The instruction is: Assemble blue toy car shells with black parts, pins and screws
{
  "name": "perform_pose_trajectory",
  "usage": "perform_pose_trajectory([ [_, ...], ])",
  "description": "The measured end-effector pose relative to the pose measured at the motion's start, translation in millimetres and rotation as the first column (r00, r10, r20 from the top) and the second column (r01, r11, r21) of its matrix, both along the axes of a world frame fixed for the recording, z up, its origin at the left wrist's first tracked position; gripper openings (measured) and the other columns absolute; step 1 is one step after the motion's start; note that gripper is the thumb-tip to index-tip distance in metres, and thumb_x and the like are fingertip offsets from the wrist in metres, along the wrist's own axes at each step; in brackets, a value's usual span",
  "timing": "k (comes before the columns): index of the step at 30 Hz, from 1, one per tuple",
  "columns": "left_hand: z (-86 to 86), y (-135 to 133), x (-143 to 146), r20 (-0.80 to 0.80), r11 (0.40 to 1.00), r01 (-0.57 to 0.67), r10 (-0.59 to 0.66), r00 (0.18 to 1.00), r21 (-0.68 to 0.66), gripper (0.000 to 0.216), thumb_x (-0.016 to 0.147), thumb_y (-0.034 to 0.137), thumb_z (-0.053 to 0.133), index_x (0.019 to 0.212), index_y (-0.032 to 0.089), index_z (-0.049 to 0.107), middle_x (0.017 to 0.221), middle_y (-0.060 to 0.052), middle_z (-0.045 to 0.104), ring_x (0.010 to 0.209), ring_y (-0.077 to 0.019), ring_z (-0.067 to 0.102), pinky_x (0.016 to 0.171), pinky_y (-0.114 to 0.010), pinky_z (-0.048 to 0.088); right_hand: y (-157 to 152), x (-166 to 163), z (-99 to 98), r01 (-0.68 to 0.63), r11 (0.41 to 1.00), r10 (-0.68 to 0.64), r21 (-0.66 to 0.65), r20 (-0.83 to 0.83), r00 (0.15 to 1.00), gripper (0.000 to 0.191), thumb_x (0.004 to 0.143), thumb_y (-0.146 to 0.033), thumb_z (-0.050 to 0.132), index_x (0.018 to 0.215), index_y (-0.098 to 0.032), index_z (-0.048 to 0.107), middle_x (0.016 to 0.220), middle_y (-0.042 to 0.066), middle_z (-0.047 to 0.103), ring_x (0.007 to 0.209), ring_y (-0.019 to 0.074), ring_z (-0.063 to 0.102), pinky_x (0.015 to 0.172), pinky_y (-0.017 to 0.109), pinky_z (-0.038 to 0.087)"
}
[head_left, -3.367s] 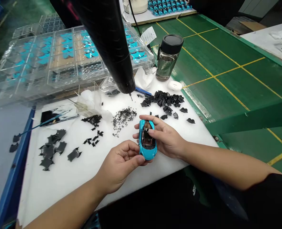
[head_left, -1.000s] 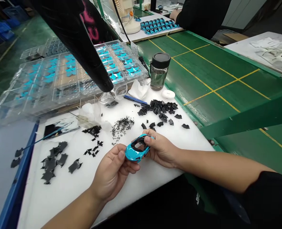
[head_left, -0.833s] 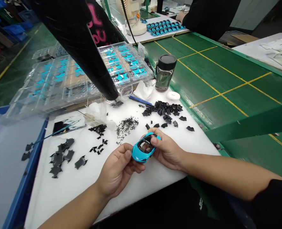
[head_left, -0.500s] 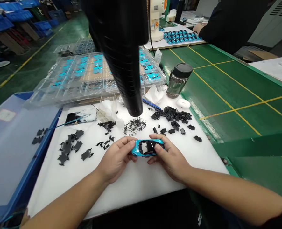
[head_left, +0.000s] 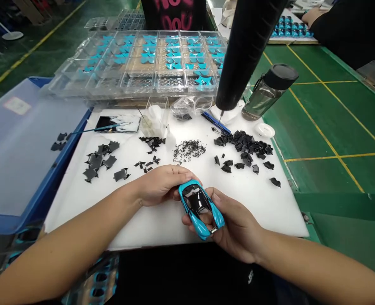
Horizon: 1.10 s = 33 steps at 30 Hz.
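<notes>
**View:** head camera, looking forward and down.

**Item held:** turquoise model car (head_left: 200,207), glossy black across its open top, lying lengthwise and tilted above the front edge of the white surface (head_left: 175,228).
**Left hand** (head_left: 164,185): closed grip, fingers against the car's side.
**Right hand** (head_left: 235,224): cupped grip under the car, thumb along the body.
**Hidden:** the car's underside, behind the right hand's palm and fingers.
**Overhead:** black electric screwdriver (head_left: 247,55), upper end cut off by the frame, bit above a white tissue (head_left: 228,114), clear of both hands.
**Nearby parts:** heap of black plastic parts (head_left: 244,146); scatter of tiny black pieces (head_left: 189,150), too small to identify.
**Beyond:** clear plastic trays (head_left: 171,63) holding turquoise parts; glass bottle (head_left: 268,92) with a black lid, on a green mat (head_left: 317,127).
**Writing:** paper label (head_left: 17,106) on a blue-edged lid (head_left: 31,161), unreadable; pink print on a black garment (head_left: 175,17), not legible.
**Co-worker:** one hand (head_left: 310,17), top right, beside a tray of turquoise cars (head_left: 290,31).
**Change from earlier head view:** car turned from crosswise to lengthwise.
</notes>
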<state>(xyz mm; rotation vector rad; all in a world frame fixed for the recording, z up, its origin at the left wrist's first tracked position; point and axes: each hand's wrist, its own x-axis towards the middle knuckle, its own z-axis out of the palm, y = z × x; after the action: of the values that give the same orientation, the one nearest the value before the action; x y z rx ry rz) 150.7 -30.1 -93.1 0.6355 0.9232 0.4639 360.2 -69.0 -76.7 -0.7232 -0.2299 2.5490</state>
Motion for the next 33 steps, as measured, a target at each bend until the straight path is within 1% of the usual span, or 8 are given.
perform_pose_trajectory([
  [2, -1.4, -2, 3, -0.002, 1.000, 0.028, -0.028, 1.000, 0.011, 0.034, 0.083, 0.042, 0.064, 0.089, 0.010, 0.074, 0.059, -0.002, 0.054, 0.049, -0.0071, 0.034, 0.047, -0.021, 0.026, -1, 0, -0.3, -0.017, 1.000, 0.017, 0.003, -0.039, 0.999, 0.027, 0.097, -0.039, 0.057, 0.107, -0.014, 0.058, 0.103, 0.010, 0.067, 0.100, 0.0245, 0.068, 0.083, 0.030, 0.054],
  [5, -2.8, -4, 6, 0.004, 0.997, 0.076, -0.076, 0.997, 0.023, 0.035, 0.086, 0.043, 0.060, 0.092, 0.011, 0.073, 0.066, -0.005, 0.061, 0.052, -0.0100, 0.044, 0.052, -0.022, 0.034, -3, -1, 0.2, -0.030, 1.000, 0.029, -0.005, -0.079, 0.996, 0.033, 0.095, -0.041, 0.061, 0.115, -0.014, 0.060, 0.107, 0.011, 0.067, 0.097, 0.0210, 0.069, 0.081, 0.026, 0.054],
  [10, -1.6, -4, 10, 0.037, 0.998, 0.066, -0.066, 0.997, 0.012, 0.031, 0.086, 0.040, 0.061, 0.094, 0.012, 0.071, 0.072, -0.007, 0.065, 0.059, -0.0131, 0.054, 0.058, -0.024, 0.041, -8, -3, 1.1, -0.023, 0.999, 0.021, -0.036, -0.059, 0.998, 0.041, 0.089, -0.046, 0.069, 0.114, -0.014, 0.061, 0.102, 0.010, 0.069, 0.092, 0.0195, 0.070, 0.082, 0.026, 0.055],
  [15, 0.5, -4, 12, 0.037, 0.998, 0.063, -0.063, 0.997, -0.005, 0.032, 0.082, 0.041, 0.066, 0.092, 0.011, 0.073, 0.078, -0.010, 0.068, 0.067, -0.0167, 0.060, 0.063, -0.026, 0.046, -11, -4, 0.0, -0.008, 0.999, 0.005, -0.051, -0.054, 0.999, 0.036, 0.088, -0.045, 0.070, 0.107, -0.016, 0.061, 0.096, 0.008, 0.070, 0.090, 0.0180, 0.070, 0.080, 0.025, 0.054],
  [20, 1.2, -4, 12, 0.022, 0.995, 0.098, -0.099, 0.995, 0.036, 0.028, 0.081, 0.039, 0.068, 0.091, 0.013, 0.072, 0.082, -0.009, 0.069, 0.070, -0.0164, 0.060, 0.066, -0.026, 0.047, -14, -3, -3.9, -0.027, 0.999, 0.025, -0.031, -0.055, 0.998, 0.036, 0.087, -0.045, 0.071, 0.105, -0.016, 0.061, 0.092, 0.007, 0.069, 0.085, 0.0159, 0.069, 0.081, 0.026, 0.054],
  [26, 0.2, -5, 11, 0.006, 0.987, 0.134, -0.135, 0.991, 0.094, 0.024, 0.084, 0.037, 0.065, 0.092, 0.015, 0.072, 0.086, -0.008, 0.070, 0.074, -0.0160, 0.061, 0.067, -0.025, 0.047, -18, -1, -7.2, -0.056, 0.998, 0.056, -0.027, 0.003, 0.998, 0.044, 0.081, -0.050, 0.075, 0.107, -0.018, 0.059, 0.093, 0.007, 0.069, 0.086, 0.0176, 0.069, 0.082, 0.031, 0.054],
  [30, 1.1, -5, 11, -0.009, 0.979, 0.140, -0.140, 0.990, 0.146, 0.022, 0.086, 0.035, 0.064, 0.093, 0.016, 0.073, 0.089, -0.008, 0.072, 0.079, -0.0161, 0.064, 0.074, -0.025, 0.049, -19, -1, -7.4, -0.081, 0.996, 0.081, -0.027, 0.010, 0.997, 0.052, 0.076, -0.051, 0.080, 0.109, -0.019, 0.057, 0.094, 0.009, 0.069, 0.088, 0.0190, 0.069, 0.081, 0.031, 0.054],
  [33, 2.1, -5, 11, -0.017, 0.977, 0.142, -0.141, 0.990, 0.162, 0.021, 0.086, 0.034, 0.064, 0.093, 0.016, 0.073, 0.089, -0.008, 0.072, 0.080, -0.0169, 0.065, 0.075, -0.026, 0.051, -18, -1, -7.2, -0.081, 0.996, 0.081, -0.029, -0.002, 0.997, 0.051, 0.076, -0.050, 0.080, 0.108, -0.019, 0.057, 0.095, 0.008, 0.068, 0.086, 0.0178, 0.069, 0.081, 0.030, 0.054],
])
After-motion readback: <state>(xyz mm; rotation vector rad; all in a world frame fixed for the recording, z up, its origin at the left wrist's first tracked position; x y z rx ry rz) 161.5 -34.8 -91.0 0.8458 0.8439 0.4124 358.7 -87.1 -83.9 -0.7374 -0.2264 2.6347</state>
